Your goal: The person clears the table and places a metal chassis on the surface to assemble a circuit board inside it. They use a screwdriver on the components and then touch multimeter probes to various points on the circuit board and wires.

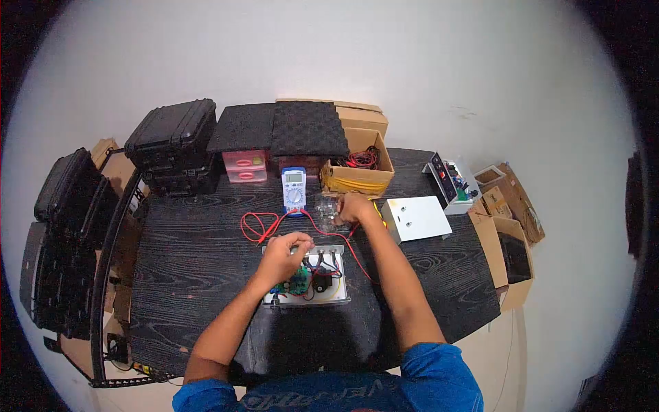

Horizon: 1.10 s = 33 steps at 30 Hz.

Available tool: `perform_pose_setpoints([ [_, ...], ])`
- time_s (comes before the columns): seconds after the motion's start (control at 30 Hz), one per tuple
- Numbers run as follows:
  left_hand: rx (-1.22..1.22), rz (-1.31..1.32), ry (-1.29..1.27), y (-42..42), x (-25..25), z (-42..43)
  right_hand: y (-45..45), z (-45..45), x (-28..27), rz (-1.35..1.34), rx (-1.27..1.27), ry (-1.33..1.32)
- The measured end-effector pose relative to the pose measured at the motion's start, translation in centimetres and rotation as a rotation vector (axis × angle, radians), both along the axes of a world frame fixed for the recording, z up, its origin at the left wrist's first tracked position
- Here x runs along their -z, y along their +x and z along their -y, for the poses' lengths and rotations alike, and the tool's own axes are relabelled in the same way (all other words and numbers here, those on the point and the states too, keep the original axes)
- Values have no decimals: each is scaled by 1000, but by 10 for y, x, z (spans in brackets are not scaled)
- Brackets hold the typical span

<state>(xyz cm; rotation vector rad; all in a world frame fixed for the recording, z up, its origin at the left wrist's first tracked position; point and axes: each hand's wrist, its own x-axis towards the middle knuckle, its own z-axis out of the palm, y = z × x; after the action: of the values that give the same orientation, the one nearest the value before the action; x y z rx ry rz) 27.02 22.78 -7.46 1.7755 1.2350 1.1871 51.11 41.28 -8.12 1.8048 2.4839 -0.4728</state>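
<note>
My left hand (283, 257) is over the upper left of an open white electronics case (332, 296). Its thumb and fingers are pinched together, and whatever is between them is too small to name. Inside the case are a green circuit board (297, 281), a black component (321, 280) and several wires. My right hand (354, 208) reaches into a clear plastic box (325, 206), fingers bent down and drawn together; their tips are partly hidden. Between and beyond both hands lies a blue-and-white multimeter (294, 191) with red test leads (257, 233).
Right of my right hand sits a white metal cover (416, 218). Behind are a cardboard box (360, 180) of cables, pink drawers (245, 167) and black hard cases (171, 137). Another open device (454, 182) stands at the back right of the dark table (192, 275).
</note>
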Motion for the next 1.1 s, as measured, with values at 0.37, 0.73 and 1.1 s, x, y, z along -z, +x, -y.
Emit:
perform_pose_setpoints([
  [0.37,-6,-17,-43,-3,-4,0,16,-8,-38,-159,107,-347],
  [0.73,6,4,-32,-4,4,-3,17,-20,-16,-105,25,-82],
  [1.1,11,-2,-59,-5,0,-2,12,17,-15,-129,91,475],
])
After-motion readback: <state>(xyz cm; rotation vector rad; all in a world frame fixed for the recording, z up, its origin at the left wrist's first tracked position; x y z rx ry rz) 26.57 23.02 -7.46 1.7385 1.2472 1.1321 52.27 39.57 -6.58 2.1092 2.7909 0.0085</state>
